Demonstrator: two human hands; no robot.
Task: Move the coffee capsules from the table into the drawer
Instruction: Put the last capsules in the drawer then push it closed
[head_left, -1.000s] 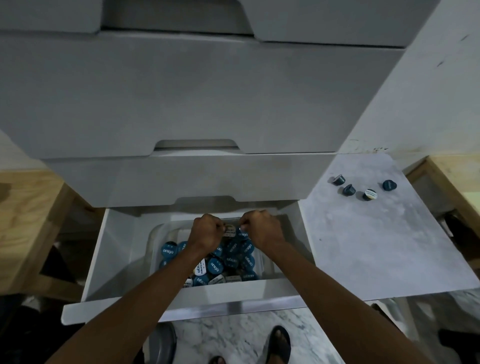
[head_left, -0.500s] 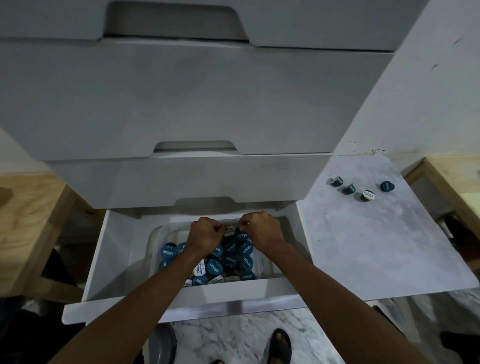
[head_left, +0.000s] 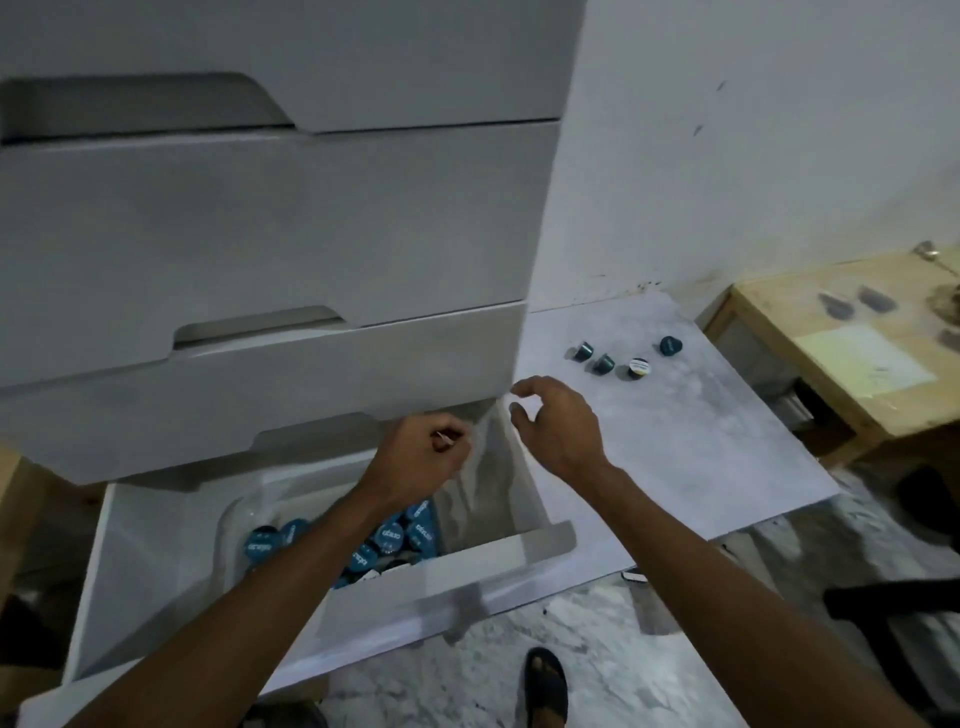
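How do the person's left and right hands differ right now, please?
1. The left hand is curled nearly closed over the open drawer; the right hand is spread open, empty.
2. The left hand hangs above the capsule pile; the right hand is over the drawer's right edge, nearer the four capsules on the table.
Both are bare, and neither is touching a capsule.
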